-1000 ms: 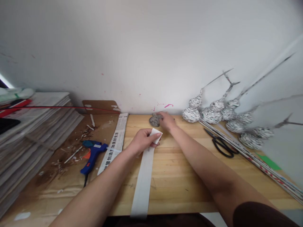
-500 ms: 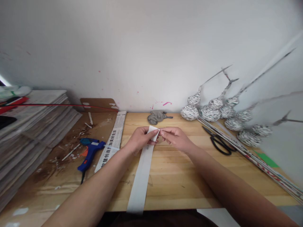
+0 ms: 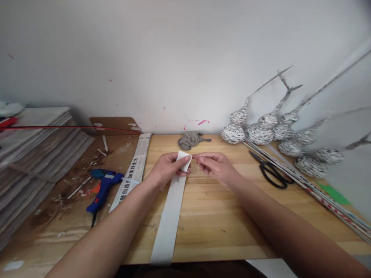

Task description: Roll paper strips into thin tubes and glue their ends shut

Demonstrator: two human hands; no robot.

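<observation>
- Fingers of the left hand (image 3: 168,168) closed, thumb on top, pinching the folded far end of the long flat white paper strip (image 3: 168,216).
- Right hand (image 3: 216,165): thumb and index drawn nearly together at the fold's pointed corner; cannot tell if they grip it.
- Change: right hand was at the crumpled grey cloth (image 3: 189,140) in the earliest frame, now at the strip; cloth lies beyond both hands, near the white wall (image 3: 162,69).
- Strip runs toward the wearer, reaching the near edge of the pale wooden surface (image 3: 208,235).
- Room: wood shows between strip and right forearm, also between right hand and black-handled scissors (image 3: 274,172).
- Right side: thin rolled paper sticks (image 3: 313,190) just beside scissors; woven black-and-white paper gourds (image 3: 233,133) by the wall.
- Left side: printed newspaper strip (image 3: 135,168), then blue glue gun (image 3: 101,193) on stained brown cardboard (image 3: 72,216).
</observation>
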